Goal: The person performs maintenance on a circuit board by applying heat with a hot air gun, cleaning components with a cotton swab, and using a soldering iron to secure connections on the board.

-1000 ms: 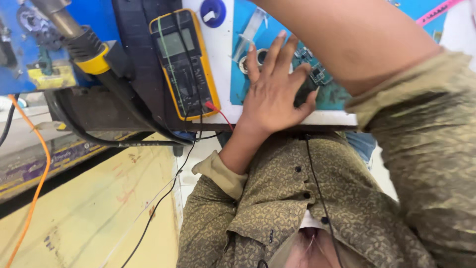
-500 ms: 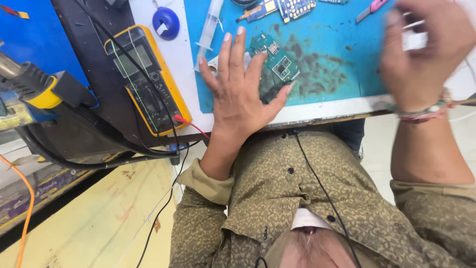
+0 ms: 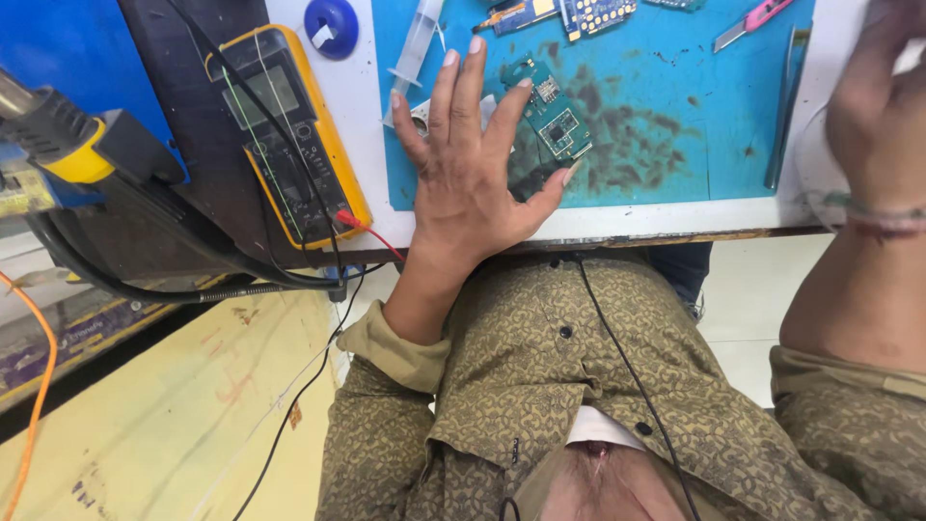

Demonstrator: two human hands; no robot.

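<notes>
My left hand [image 3: 473, 164] lies flat on the blue work mat [image 3: 666, 145], fingers spread, holding nothing. Its fingertips rest beside a small green circuit board [image 3: 553, 116]; the middle finger touches the board's edge. A clear syringe [image 3: 415, 48] lies just left of the fingers. My right hand [image 3: 883, 106] is raised at the far right, blurred, fingers curled near something white. Whether it holds anything is unclear.
A yellow multimeter [image 3: 289, 135] with a red lead sits left of the mat. A blue round part [image 3: 331, 21], more circuit boards [image 3: 590, 13], a pink knife [image 3: 754, 21] and tweezers [image 3: 783, 116] lie on the bench. A yellow-and-grey tool handle [image 3: 58, 135] and cables are at left.
My right arm swung from across the top of the view to the right side. My left hand settled flat on the mat with fingers spread wider. The view shifted toward the bench.
</notes>
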